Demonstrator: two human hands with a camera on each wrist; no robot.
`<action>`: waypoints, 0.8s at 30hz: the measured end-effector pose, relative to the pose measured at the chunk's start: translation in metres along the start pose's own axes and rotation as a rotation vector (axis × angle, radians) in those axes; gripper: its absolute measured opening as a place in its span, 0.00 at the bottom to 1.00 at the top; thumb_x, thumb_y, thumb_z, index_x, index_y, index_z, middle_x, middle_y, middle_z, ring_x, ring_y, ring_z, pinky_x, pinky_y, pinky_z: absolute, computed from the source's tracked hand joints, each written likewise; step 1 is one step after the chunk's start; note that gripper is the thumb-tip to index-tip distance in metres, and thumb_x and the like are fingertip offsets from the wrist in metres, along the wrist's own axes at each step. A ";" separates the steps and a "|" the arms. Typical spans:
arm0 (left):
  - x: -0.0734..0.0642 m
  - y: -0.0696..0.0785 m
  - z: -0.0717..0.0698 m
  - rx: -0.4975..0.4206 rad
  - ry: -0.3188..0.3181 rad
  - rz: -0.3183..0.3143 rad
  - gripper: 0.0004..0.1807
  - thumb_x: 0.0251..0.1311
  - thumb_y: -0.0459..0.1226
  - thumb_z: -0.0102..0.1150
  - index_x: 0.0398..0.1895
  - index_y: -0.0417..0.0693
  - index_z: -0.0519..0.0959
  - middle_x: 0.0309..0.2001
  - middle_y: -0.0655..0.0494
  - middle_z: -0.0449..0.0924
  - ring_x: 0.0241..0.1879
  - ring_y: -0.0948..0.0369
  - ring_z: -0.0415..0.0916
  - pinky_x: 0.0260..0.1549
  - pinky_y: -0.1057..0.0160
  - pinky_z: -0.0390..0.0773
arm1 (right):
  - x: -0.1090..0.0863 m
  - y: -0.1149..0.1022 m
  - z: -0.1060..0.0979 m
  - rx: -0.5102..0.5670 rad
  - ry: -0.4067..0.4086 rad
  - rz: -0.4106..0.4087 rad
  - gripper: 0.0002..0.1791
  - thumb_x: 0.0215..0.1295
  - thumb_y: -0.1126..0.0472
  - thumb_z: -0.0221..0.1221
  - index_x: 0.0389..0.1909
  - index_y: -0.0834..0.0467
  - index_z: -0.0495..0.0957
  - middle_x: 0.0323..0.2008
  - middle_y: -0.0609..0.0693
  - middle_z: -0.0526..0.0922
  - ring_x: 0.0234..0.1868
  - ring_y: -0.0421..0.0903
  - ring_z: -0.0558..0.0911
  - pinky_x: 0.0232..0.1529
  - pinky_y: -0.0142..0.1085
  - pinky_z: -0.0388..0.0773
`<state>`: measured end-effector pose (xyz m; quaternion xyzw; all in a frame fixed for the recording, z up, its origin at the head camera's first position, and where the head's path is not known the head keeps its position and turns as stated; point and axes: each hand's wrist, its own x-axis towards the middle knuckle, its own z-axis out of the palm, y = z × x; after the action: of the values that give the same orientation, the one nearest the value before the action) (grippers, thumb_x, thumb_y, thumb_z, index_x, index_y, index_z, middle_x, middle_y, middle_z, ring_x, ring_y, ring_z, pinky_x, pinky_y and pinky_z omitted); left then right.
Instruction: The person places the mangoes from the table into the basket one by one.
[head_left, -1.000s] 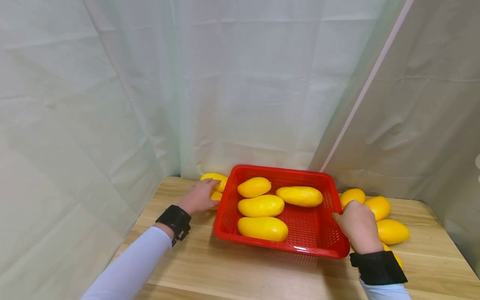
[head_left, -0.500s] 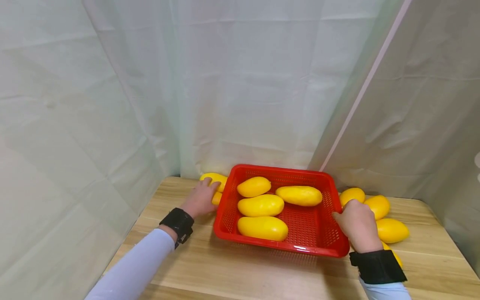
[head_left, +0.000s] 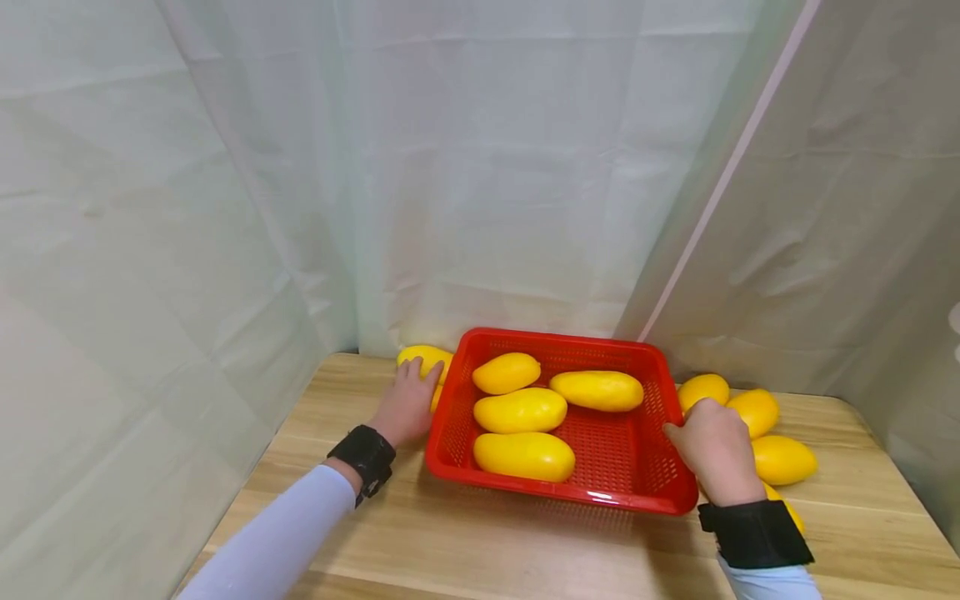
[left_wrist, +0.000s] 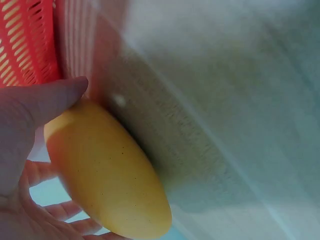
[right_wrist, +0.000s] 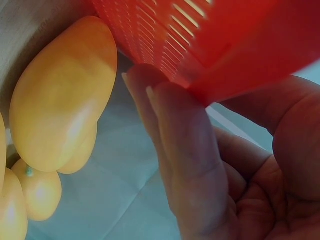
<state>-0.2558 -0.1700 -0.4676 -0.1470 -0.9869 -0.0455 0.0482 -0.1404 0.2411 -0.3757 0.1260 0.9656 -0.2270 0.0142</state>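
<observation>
My left hand (head_left: 405, 406) reaches down on the left side of a red plastic basket (head_left: 600, 454). In the left wrist view its thumb and fingers curl round a yellow mango (left_wrist: 107, 170), right beside the basket's slotted wall. Another mango (head_left: 424, 360) lies just beyond these fingers, partly hidden by the basket. At the opposite side my right hand (head_left: 716, 450) grips the basket's rim, thumb on one side and fingers on the other in the right wrist view. Several mangoes, among them a front one (head_left: 523, 456), lie inside the basket, mostly on its left half.
More mangoes lie in a group to the right of the basket, close by the right hand, one (head_left: 783, 460) furthest out. Everything stands on a wooden table (head_left: 480, 558). Pale sheeting (head_left: 517, 167) hangs behind the table and along both sides.
My left hand has shifted slightly toward the basket and nearer to me, covering more of the closer mango. The right hand and the basket have stayed practically in place.
</observation>
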 end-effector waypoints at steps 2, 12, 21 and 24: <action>-0.004 0.001 0.000 0.005 -0.009 -0.011 0.42 0.51 0.49 0.62 0.70 0.52 0.58 0.66 0.36 0.54 0.65 0.38 0.54 0.53 0.39 0.71 | 0.000 0.000 0.000 0.004 -0.003 0.000 0.19 0.57 0.55 0.62 0.29 0.70 0.75 0.17 0.55 0.76 0.16 0.47 0.74 0.19 0.35 0.76; -0.017 0.003 0.004 0.003 -0.009 -0.024 0.43 0.51 0.53 0.62 0.70 0.54 0.58 0.68 0.39 0.53 0.66 0.41 0.55 0.52 0.35 0.68 | 0.001 0.001 -0.001 0.023 -0.022 0.019 0.19 0.57 0.55 0.62 0.30 0.71 0.75 0.18 0.56 0.77 0.17 0.47 0.75 0.19 0.35 0.77; -0.027 0.009 0.001 -0.007 -0.016 -0.048 0.37 0.56 0.52 0.57 0.68 0.53 0.61 0.64 0.41 0.61 0.64 0.43 0.59 0.53 0.33 0.65 | 0.001 0.001 0.000 -0.002 0.009 -0.005 0.17 0.56 0.56 0.62 0.25 0.69 0.75 0.15 0.54 0.75 0.16 0.47 0.73 0.18 0.35 0.73; -0.028 0.009 0.000 -0.013 -0.023 -0.073 0.35 0.56 0.52 0.57 0.66 0.53 0.63 0.60 0.42 0.66 0.60 0.45 0.63 0.51 0.34 0.68 | 0.000 0.001 0.000 0.000 0.000 0.002 0.18 0.56 0.56 0.62 0.26 0.69 0.75 0.15 0.54 0.75 0.16 0.48 0.73 0.18 0.35 0.73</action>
<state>-0.2265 -0.1694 -0.4702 -0.1116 -0.9918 -0.0521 0.0344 -0.1406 0.2420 -0.3763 0.1268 0.9655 -0.2272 0.0141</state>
